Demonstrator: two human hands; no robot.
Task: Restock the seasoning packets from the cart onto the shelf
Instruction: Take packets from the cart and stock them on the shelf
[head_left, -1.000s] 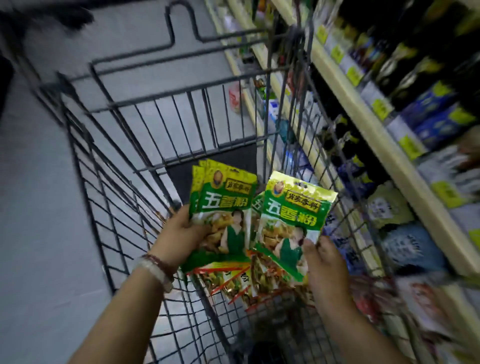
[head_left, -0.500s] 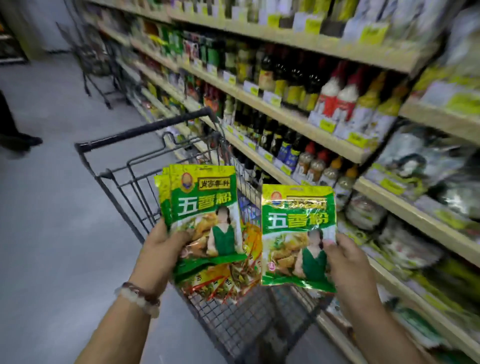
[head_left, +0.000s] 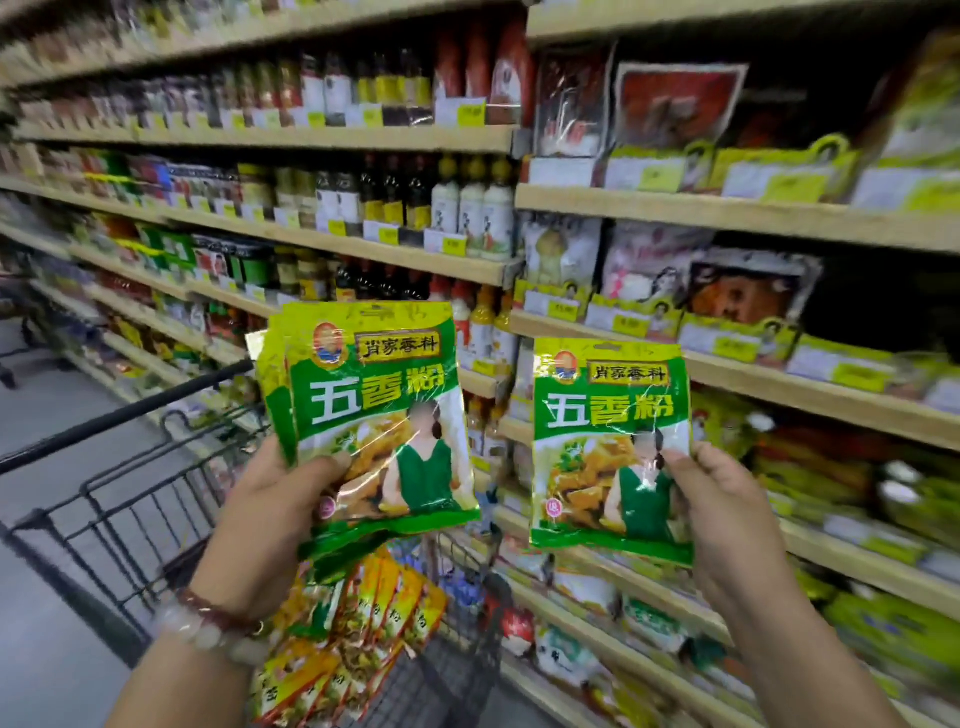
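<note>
Filling the view from 9 to 3 o'clock, the shelf (head_left: 727, 215) awaits stock. Cart (head_left: 130, 499), 7 o'clock, retains packets. Left hand (head_left: 270, 525) grips a packet stack (head_left: 374, 415); right hand (head_left: 727, 509) pinches a single packet (head_left: 608, 441). Neither appears shelved yet.

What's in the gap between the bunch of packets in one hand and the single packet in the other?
Nothing held: in the head view, only shelved bottles behind show between the bunch and the single packet.
</note>
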